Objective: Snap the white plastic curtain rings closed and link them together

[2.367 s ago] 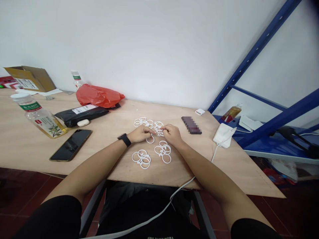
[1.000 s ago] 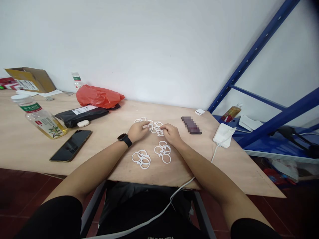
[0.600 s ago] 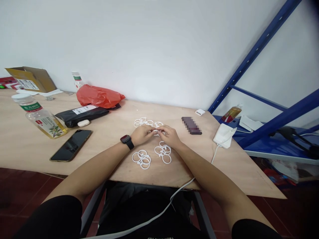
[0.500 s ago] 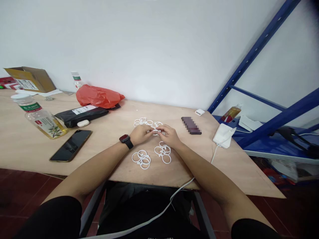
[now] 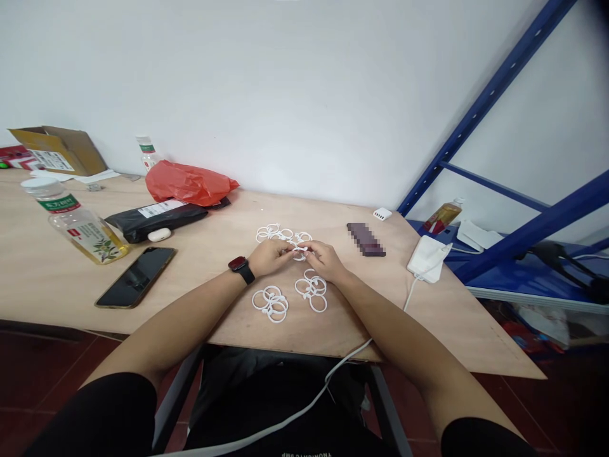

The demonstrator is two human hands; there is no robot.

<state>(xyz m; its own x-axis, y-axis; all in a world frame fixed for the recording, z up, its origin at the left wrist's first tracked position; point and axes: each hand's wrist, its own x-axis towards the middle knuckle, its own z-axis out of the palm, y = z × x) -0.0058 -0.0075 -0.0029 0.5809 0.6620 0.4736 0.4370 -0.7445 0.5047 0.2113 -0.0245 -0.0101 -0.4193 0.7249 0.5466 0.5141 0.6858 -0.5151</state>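
Lower centre: an overlapping cluster of thin white plastic rings (image 5: 270, 304) on the pale wooden surface (image 5: 238, 222); a second ring cluster (image 5: 311, 290) just right and higher. Frame centre: left hand (image 5: 272, 256) and right hand (image 5: 327, 261) nearly meet, fingertips pinching a small white plastic ring piece (image 5: 301, 249) between them. Its long axis appears to run left–right, bridging the gap — neither hand nearer; fingers hide its exact shape. Just beyond: more white rings (image 5: 275, 233).
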